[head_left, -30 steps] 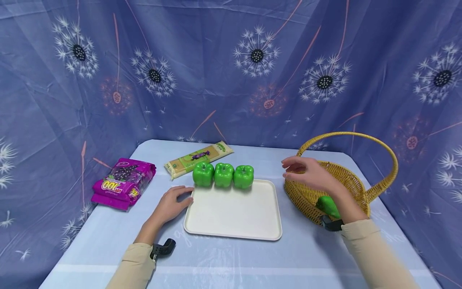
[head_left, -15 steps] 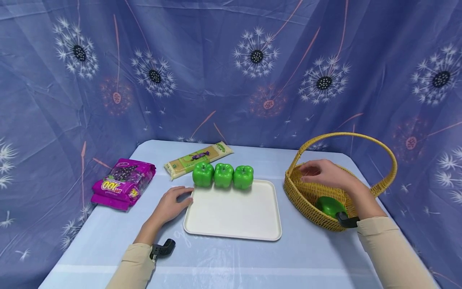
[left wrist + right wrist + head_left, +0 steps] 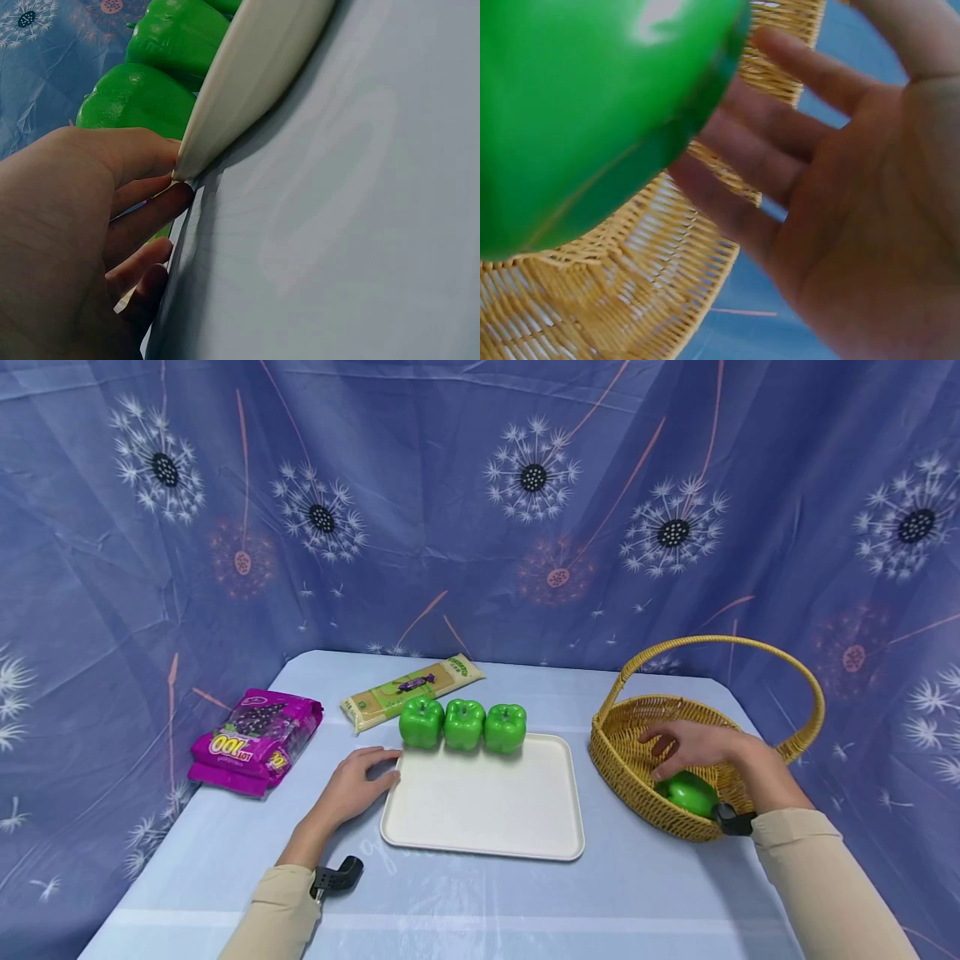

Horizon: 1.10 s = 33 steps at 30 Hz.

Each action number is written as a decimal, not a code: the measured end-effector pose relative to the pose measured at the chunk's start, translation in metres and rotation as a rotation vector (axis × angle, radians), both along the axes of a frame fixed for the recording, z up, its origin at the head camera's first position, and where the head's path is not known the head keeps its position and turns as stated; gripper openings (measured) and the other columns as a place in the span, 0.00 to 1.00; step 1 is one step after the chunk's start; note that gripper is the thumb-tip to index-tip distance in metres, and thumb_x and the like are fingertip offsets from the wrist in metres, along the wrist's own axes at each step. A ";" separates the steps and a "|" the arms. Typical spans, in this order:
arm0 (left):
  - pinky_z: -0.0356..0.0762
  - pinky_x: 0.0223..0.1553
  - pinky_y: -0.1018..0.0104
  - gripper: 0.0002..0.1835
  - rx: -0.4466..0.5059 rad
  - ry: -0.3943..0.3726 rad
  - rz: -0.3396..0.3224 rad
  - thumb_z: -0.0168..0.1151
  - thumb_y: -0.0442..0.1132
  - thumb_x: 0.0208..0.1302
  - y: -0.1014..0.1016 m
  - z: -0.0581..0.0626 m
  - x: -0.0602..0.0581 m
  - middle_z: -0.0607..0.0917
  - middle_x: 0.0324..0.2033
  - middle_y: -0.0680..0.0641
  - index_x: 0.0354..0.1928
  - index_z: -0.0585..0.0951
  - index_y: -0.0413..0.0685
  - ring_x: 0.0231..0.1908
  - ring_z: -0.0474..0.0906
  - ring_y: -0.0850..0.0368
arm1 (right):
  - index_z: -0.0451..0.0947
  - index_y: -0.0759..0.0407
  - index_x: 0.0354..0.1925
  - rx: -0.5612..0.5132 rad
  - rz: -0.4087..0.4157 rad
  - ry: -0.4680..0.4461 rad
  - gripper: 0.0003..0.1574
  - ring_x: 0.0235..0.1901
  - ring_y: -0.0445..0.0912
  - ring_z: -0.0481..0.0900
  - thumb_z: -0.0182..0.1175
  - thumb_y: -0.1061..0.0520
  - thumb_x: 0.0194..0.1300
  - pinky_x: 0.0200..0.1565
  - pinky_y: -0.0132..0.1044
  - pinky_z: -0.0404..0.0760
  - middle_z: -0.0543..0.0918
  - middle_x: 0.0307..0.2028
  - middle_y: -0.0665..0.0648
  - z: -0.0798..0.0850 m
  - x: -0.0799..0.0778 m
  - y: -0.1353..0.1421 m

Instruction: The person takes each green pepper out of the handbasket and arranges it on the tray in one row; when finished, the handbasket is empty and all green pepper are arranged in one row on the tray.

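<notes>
At the tray's left edge, my left hand point(image 3: 357, 787) rests with relaxed fingers; in the left wrist view its fingertips lie right at the rim of the white tray point(image 3: 480, 810). Three glossy green bell peppers stand in a row along the tray's far edge: a left one point(image 3: 422, 723), a middle one point(image 3: 464, 724) and a right one point(image 3: 505, 728). Inside the wicker basket point(image 3: 626, 787), another green bell pepper point(image 3: 688, 793) lies on its side. My right hand point(image 3: 693, 745) reaches over the basket, fingers loosely bent beside that pepper. In the right wrist view, the pepper hides some fingertips.
A purple candy bag point(image 3: 258, 739) lies at the left of the table point(image 3: 450, 910). Behind the peppers is a long beige-green packet point(image 3: 412, 691). The basket's tall handle point(image 3: 813, 693) arches over its opening. A blue dandelion-print curtain point(image 3: 450, 527) encloses the back and sides.
My right hand has moved right and then down into the basket, toward the pepper there. My left hand, the tray and the three peppers in the row have stayed in place.
</notes>
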<state>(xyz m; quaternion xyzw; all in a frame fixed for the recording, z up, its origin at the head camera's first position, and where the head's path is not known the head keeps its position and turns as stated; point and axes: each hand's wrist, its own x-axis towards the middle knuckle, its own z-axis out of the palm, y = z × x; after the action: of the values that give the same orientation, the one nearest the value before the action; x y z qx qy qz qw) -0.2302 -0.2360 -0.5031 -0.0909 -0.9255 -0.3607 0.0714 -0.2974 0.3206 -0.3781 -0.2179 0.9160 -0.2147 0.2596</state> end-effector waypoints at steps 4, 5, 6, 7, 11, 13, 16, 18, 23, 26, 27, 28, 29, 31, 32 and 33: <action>0.60 0.62 0.38 0.22 -0.002 -0.001 0.000 0.65 0.48 0.62 0.000 -0.001 0.000 0.74 0.59 0.38 0.57 0.81 0.52 0.62 0.66 0.39 | 0.67 0.68 0.62 0.079 -0.038 0.038 0.36 0.50 0.59 0.74 0.65 0.54 0.61 0.43 0.45 0.78 0.75 0.52 0.68 -0.005 0.000 0.008; 0.59 0.62 0.38 0.22 0.000 -0.003 0.001 0.65 0.48 0.62 0.000 -0.001 0.000 0.74 0.59 0.38 0.57 0.81 0.52 0.62 0.66 0.39 | 0.67 0.69 0.62 0.084 -0.050 0.056 0.32 0.50 0.60 0.75 0.62 0.56 0.64 0.43 0.46 0.79 0.75 0.52 0.68 -0.006 -0.001 0.010; 0.59 0.62 0.38 0.22 0.000 -0.003 0.001 0.65 0.48 0.62 0.000 -0.001 0.001 0.74 0.59 0.37 0.57 0.81 0.52 0.62 0.66 0.39 | 0.67 0.70 0.62 0.084 -0.064 0.079 0.29 0.50 0.60 0.75 0.59 0.58 0.66 0.43 0.48 0.79 0.75 0.52 0.69 -0.006 -0.002 0.012; 0.59 0.62 0.38 0.21 0.002 -0.004 0.000 0.65 0.48 0.62 0.001 -0.001 0.001 0.74 0.59 0.37 0.57 0.81 0.52 0.62 0.66 0.39 | 0.67 0.70 0.62 0.084 -0.074 0.103 0.27 0.50 0.61 0.75 0.56 0.58 0.69 0.44 0.49 0.79 0.75 0.52 0.69 -0.006 -0.002 0.013; 0.59 0.62 0.38 0.22 0.003 -0.011 0.001 0.64 0.48 0.62 0.001 -0.001 0.001 0.74 0.60 0.38 0.57 0.81 0.52 0.62 0.66 0.39 | 0.68 0.71 0.61 0.086 -0.098 0.153 0.32 0.50 0.61 0.75 0.53 0.47 0.72 0.45 0.54 0.78 0.75 0.53 0.70 -0.005 -0.005 0.015; 0.59 0.62 0.38 0.22 0.004 -0.009 0.002 0.64 0.48 0.63 0.001 -0.001 0.001 0.74 0.60 0.38 0.57 0.81 0.52 0.62 0.66 0.39 | 0.68 0.70 0.61 0.110 -0.096 0.148 0.39 0.51 0.61 0.74 0.55 0.39 0.69 0.46 0.54 0.77 0.73 0.55 0.70 -0.005 -0.005 0.015; 0.59 0.62 0.38 0.22 0.006 -0.005 0.002 0.64 0.49 0.63 0.000 -0.001 0.000 0.74 0.60 0.38 0.57 0.81 0.53 0.62 0.66 0.39 | 0.68 0.69 0.62 0.125 -0.086 0.099 0.45 0.49 0.58 0.75 0.57 0.34 0.65 0.43 0.49 0.78 0.74 0.55 0.69 -0.007 -0.004 0.014; 0.59 0.62 0.38 0.21 0.010 -0.005 -0.001 0.64 0.48 0.63 0.000 0.000 0.000 0.74 0.59 0.38 0.57 0.81 0.52 0.62 0.66 0.39 | 0.68 0.68 0.62 0.122 -0.096 0.056 0.46 0.47 0.54 0.76 0.59 0.34 0.63 0.41 0.45 0.79 0.76 0.53 0.66 -0.009 -0.003 0.013; 0.59 0.62 0.38 0.22 0.005 -0.011 0.001 0.64 0.48 0.63 0.000 0.000 0.001 0.74 0.60 0.38 0.57 0.81 0.52 0.62 0.66 0.39 | 0.68 0.66 0.63 0.108 -0.094 -0.063 0.46 0.42 0.48 0.77 0.67 0.40 0.57 0.37 0.40 0.79 0.78 0.50 0.61 -0.011 -0.001 0.012; 0.59 0.62 0.38 0.22 0.004 -0.012 0.005 0.64 0.48 0.63 0.001 0.001 0.001 0.74 0.60 0.38 0.57 0.81 0.52 0.62 0.65 0.39 | 0.71 0.66 0.61 0.109 -0.074 -0.123 0.43 0.43 0.49 0.77 0.70 0.43 0.56 0.37 0.41 0.80 0.78 0.51 0.62 -0.010 0.002 0.012; 0.58 0.62 0.38 0.22 0.005 -0.013 0.005 0.64 0.48 0.62 0.001 0.001 0.001 0.74 0.60 0.38 0.58 0.81 0.53 0.62 0.65 0.39 | 0.72 0.65 0.60 0.113 -0.065 -0.133 0.41 0.43 0.49 0.76 0.70 0.44 0.55 0.37 0.40 0.80 0.78 0.51 0.61 -0.010 0.002 0.011; 0.58 0.62 0.38 0.22 0.002 -0.011 0.004 0.64 0.48 0.63 0.001 0.001 0.001 0.74 0.60 0.38 0.58 0.80 0.53 0.62 0.65 0.39 | 0.73 0.64 0.58 0.113 -0.061 -0.145 0.39 0.43 0.49 0.76 0.70 0.45 0.55 0.37 0.40 0.80 0.78 0.50 0.61 -0.010 0.003 0.011; 0.58 0.62 0.38 0.22 0.003 -0.011 0.004 0.64 0.48 0.63 0.001 0.001 0.001 0.74 0.60 0.38 0.58 0.80 0.53 0.62 0.65 0.39 | 0.74 0.64 0.57 0.108 -0.055 -0.152 0.37 0.42 0.49 0.77 0.70 0.46 0.55 0.36 0.40 0.80 0.78 0.50 0.62 -0.010 0.003 0.011; 0.58 0.62 0.38 0.22 0.001 -0.010 0.004 0.64 0.48 0.63 0.001 0.001 0.001 0.74 0.60 0.38 0.58 0.80 0.53 0.62 0.65 0.39 | 0.75 0.64 0.56 0.093 -0.050 -0.133 0.35 0.40 0.49 0.77 0.70 0.47 0.55 0.35 0.40 0.80 0.78 0.49 0.63 -0.010 0.002 0.010; 0.59 0.62 0.38 0.22 0.002 -0.011 0.004 0.64 0.48 0.63 0.001 0.000 0.001 0.74 0.60 0.38 0.58 0.81 0.53 0.62 0.65 0.39 | 0.74 0.65 0.56 0.076 -0.053 -0.112 0.35 0.40 0.49 0.78 0.70 0.48 0.55 0.35 0.40 0.80 0.78 0.49 0.64 -0.010 0.001 0.010; 0.59 0.62 0.38 0.22 0.001 -0.010 0.004 0.64 0.49 0.63 0.001 0.000 0.001 0.74 0.60 0.38 0.58 0.81 0.53 0.62 0.65 0.40 | 0.73 0.66 0.57 0.055 -0.057 -0.076 0.36 0.40 0.50 0.78 0.69 0.48 0.56 0.35 0.40 0.80 0.78 0.49 0.65 -0.010 0.000 0.010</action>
<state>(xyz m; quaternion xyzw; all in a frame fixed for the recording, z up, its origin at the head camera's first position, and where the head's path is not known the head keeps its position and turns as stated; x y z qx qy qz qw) -0.2293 -0.2353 -0.5029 -0.0869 -0.9258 -0.3616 0.0675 -0.2970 0.3305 -0.3876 -0.1764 0.9168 -0.2051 0.2936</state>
